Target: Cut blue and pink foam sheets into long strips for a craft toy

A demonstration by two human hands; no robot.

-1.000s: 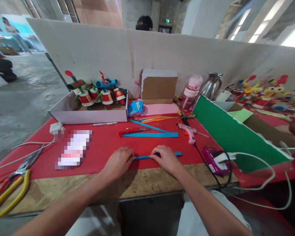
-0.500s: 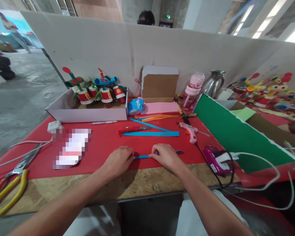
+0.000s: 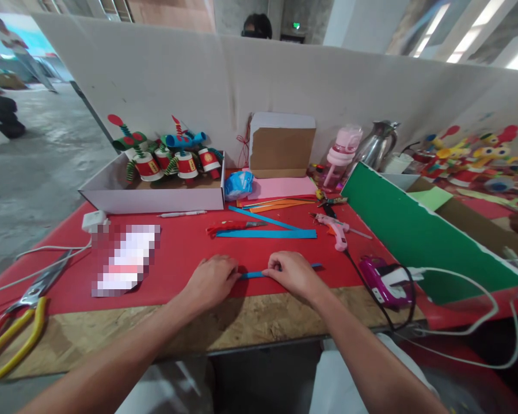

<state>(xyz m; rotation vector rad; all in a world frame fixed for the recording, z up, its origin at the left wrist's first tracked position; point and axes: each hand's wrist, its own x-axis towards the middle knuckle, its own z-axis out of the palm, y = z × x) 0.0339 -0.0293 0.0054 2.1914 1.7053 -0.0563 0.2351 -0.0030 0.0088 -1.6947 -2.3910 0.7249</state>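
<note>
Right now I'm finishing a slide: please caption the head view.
Left hand and right hand pinching a blue strip over a red sheet.

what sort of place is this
Probably a craft workshop: the blue strip between the left hand and right hand, the pink glue gun on the red table covering, and the cup figures in a white box suggest it.

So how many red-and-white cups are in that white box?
4 show in the white box: a left cup, a partly covered cup behind, a middle cup, a tilted right cup. Others may be hidden.
</note>
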